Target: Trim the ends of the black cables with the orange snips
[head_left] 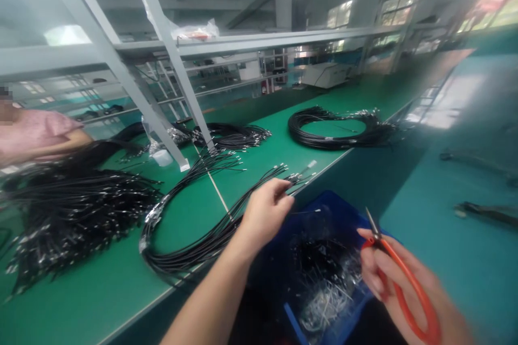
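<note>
My left hand [267, 207] is closed in a pinch at the near ends of a looped bundle of thin black cables [202, 210] with metal tips, which lies on the green bench [101, 291] by its front edge. My right hand [408, 285] is wrapped round the red handles of a pair of snips [399, 275], whose thin blades point up and away. Both hands hover over a blue bin [324, 269] below the bench edge, filled with cut black and silver scraps.
A large heap of black cables [68, 215] lies at the left, another coil [335, 129] farther along the bench, and more bundles [230, 137] behind the slanted white frame posts [162, 97]. A person in a pink sleeve [36, 135] works at the far left. Teal floor [453, 215] is at the right.
</note>
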`<state>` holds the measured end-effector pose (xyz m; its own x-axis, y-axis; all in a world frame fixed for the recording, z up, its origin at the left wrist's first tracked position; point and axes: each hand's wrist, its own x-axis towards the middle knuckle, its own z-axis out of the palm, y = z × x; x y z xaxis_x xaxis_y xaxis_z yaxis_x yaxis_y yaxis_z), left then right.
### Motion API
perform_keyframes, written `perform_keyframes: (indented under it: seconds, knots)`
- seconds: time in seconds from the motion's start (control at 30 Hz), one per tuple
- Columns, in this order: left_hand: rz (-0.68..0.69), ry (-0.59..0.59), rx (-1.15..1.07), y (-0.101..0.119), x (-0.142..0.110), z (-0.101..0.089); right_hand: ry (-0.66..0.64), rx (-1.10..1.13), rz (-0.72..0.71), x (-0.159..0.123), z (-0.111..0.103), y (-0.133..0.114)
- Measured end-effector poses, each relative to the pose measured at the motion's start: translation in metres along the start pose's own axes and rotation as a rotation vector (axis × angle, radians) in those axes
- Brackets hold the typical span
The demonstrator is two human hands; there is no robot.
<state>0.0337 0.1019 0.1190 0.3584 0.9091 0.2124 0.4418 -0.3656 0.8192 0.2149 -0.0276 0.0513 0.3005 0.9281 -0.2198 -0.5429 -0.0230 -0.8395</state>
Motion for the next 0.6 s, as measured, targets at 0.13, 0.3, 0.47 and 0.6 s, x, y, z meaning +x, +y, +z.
perform_keyframes:
  seconds: [0.13, 0.3, 0.47, 0.6]
  knots:
    - [0.124, -0.010, 0.071, 0.017, -0.028, 0.038, 0.047, -0.103, 0.026, 0.000, -0.001, 0.003]
    - [0.120, -0.017, 0.078, 0.016, -0.055, 0.057, 0.098, -0.007, 0.002, 0.001, 0.013, 0.011]
    - [0.067, -0.065, -0.029, 0.006, -0.058, 0.056, 0.111, 0.113, -0.132, 0.006, 0.032, 0.007]
    - [0.044, -0.128, -0.075, 0.002, -0.057, 0.057, 0.119, 0.157, -0.215, 0.010, 0.037, 0.005]
